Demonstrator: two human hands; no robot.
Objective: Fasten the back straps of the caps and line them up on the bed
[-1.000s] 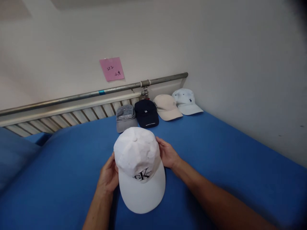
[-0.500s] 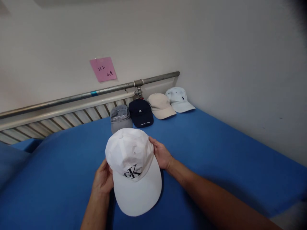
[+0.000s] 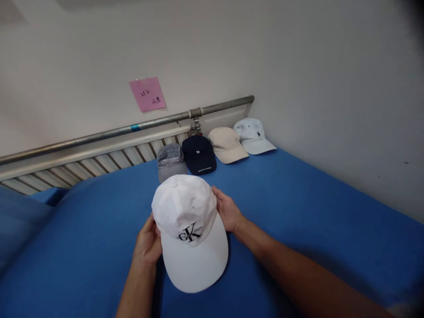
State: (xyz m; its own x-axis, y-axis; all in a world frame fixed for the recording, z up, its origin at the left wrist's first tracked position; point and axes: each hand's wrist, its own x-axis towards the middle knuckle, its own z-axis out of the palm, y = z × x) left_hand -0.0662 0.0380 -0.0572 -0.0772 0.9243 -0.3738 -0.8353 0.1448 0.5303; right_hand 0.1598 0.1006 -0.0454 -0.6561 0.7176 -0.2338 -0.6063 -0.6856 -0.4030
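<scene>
A white baseball cap (image 3: 188, 234) with a black "CK" print is held between my two hands, its brim toward me. My left hand (image 3: 148, 244) grips the cap's left side, with some fingertips hidden behind it. On the opposite side, my right hand (image 3: 228, 209) is closed on the cap's edge. Just beyond the white cap, a grey cap (image 3: 171, 161) is partly covered by it. To the right in the same row sit a navy cap (image 3: 199, 155), a beige cap (image 3: 228, 145) and a pale blue cap (image 3: 254, 136).
The caps lie on a blue sheet (image 3: 298, 212). A radiator (image 3: 109, 164) and a metal pipe (image 3: 159, 120) run along the back wall. A pink note (image 3: 147, 94) is stuck above them. A plain wall (image 3: 347, 110) borders the right side.
The whole view has shifted slightly, so everything appears a little further right. Both hands keep their hold on the white cap, which stays in nearly the same place before the row.
</scene>
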